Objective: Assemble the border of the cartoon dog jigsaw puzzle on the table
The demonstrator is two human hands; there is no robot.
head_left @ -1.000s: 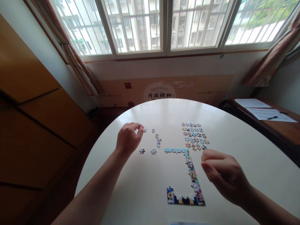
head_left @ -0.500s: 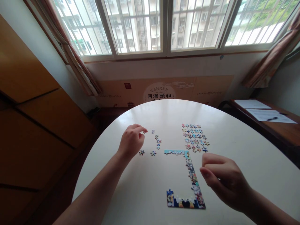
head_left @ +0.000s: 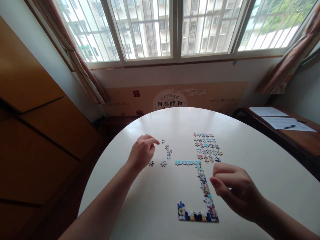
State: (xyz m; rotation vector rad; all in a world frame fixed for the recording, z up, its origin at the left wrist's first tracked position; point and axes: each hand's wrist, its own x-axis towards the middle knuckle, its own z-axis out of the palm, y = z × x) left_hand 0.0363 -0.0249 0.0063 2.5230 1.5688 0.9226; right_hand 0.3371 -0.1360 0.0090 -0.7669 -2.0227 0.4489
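My left hand (head_left: 142, 151) reaches over the white table with its index finger stretched out and the other fingers curled. The fingertip is close to a small loose jigsaw piece (head_left: 163, 141). Beside this hand lie a short run of pieces (head_left: 168, 152) and two single pieces, a dark one (head_left: 151, 163) and a paler one (head_left: 163, 163). My right hand (head_left: 237, 190) is curled closed, to the right of the partly joined puzzle border (head_left: 206, 190); whatever it may hold is hidden. That border has a top strip, a full right side and a bottom strip with a black heart.
Rows of loose jigsaw pieces (head_left: 207, 146) lie beyond my right hand. The round white table (head_left: 140, 210) has a curved edge. At right, papers (head_left: 287, 123) and a pen lie on a brown desk. A wooden cabinet (head_left: 45, 133) stands left, a barred window ahead.
My left hand has shifted slightly right, towards the small loose piece. A piece seen under its fingertip earlier is now out of sight. My right hand stays curled in nearly the same place.
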